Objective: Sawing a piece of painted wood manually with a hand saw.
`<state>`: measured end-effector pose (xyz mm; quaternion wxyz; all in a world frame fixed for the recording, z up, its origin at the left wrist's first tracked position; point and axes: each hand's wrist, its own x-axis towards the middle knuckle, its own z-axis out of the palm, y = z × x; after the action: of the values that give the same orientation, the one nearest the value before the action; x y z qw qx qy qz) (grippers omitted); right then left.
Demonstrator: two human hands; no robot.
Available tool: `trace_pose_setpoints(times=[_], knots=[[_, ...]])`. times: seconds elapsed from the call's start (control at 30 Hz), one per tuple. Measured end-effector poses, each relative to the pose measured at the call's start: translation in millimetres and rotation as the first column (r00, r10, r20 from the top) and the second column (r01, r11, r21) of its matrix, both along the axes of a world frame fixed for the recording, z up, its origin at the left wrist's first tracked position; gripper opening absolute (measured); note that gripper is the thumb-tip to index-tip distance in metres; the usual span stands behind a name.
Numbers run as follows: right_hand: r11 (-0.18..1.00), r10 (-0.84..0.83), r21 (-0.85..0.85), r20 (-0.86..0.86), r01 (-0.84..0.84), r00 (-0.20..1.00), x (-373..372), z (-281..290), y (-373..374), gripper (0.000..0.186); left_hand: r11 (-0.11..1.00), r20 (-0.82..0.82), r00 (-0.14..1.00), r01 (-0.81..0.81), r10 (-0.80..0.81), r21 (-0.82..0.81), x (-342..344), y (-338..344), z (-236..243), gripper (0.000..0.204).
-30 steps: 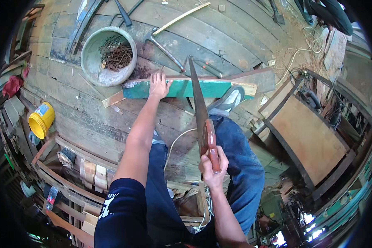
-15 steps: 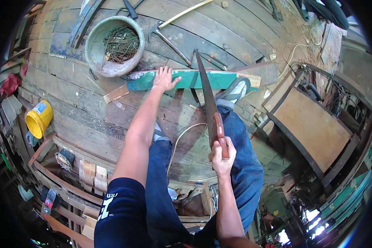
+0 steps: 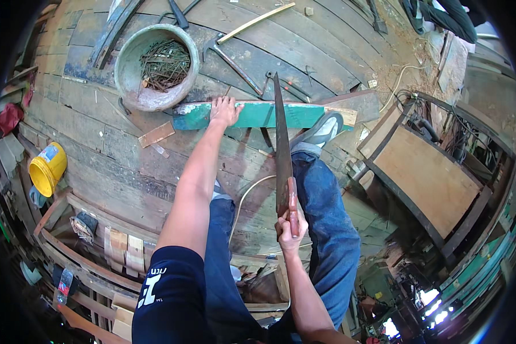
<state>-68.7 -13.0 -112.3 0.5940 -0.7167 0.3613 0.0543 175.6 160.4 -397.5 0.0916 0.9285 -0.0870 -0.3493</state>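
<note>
A hand saw point(image 3: 282, 143) with a reddish-brown handle is in my right hand point(image 3: 290, 234), its fingers wrapped round the grip. The blade points away from me and crosses a green-painted plank point(image 3: 258, 116); its tip lies past the far edge. Whether the teeth touch the wood I cannot tell. My left hand point(image 3: 226, 112) presses on the plank left of the blade, fingers bent over the far edge. Near the right end, my sandalled foot point(image 3: 325, 131) rests against the plank, where bare wood shows.
A round tub point(image 3: 123, 92) of rusty nails stands beyond the plank's left end. A hammer point(image 3: 238, 69) and pincers point(image 3: 292, 89) lie behind it. At left is a yellow bucket point(image 3: 47, 169); at right, a wooden-framed panel point(image 3: 424, 178). Another person's leg point(image 3: 450, 20) shows far right.
The saw has been drawn back toward me and slightly left, with my right hand lower. My left hand stays on the plank, its thumb closer in. The whole view has shifted slightly.
</note>
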Motion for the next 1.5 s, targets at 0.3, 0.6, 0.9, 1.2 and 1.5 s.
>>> trace_pose_setpoints(times=[0.3,0.6,0.9,1.2,1.5], knots=[[0.995,-0.083,-0.045,0.054,0.086,0.995,-33,-43,35,0.010,0.999,-0.068,0.997,0.038,-0.038,-0.003,17,-3,6,0.058],[0.993,-0.114,0.006,0.080,0.114,0.990,-27,-33,56,0.009,0.992,-0.127,0.991,-0.065,0.051,-0.109,-34,18,-22,0.065],[0.921,-0.217,0.326,-0.029,0.214,0.976,-32,2,-3,0.011,0.970,0.183,0.983,0.056,-0.012,-0.238,-32,18,-5,0.067],[0.922,-0.128,0.387,0.273,0.013,0.953,-30,-11,-52,0.011,0.898,0.390,0.868,0.400,-0.308,-0.180,-6,50,0,0.065],[0.928,-0.190,0.370,0.552,-0.034,0.812,-20,-38,-45,0.018,0.829,0.352,0.797,0.551,-0.490,-0.094,-8,55,30,0.075]])
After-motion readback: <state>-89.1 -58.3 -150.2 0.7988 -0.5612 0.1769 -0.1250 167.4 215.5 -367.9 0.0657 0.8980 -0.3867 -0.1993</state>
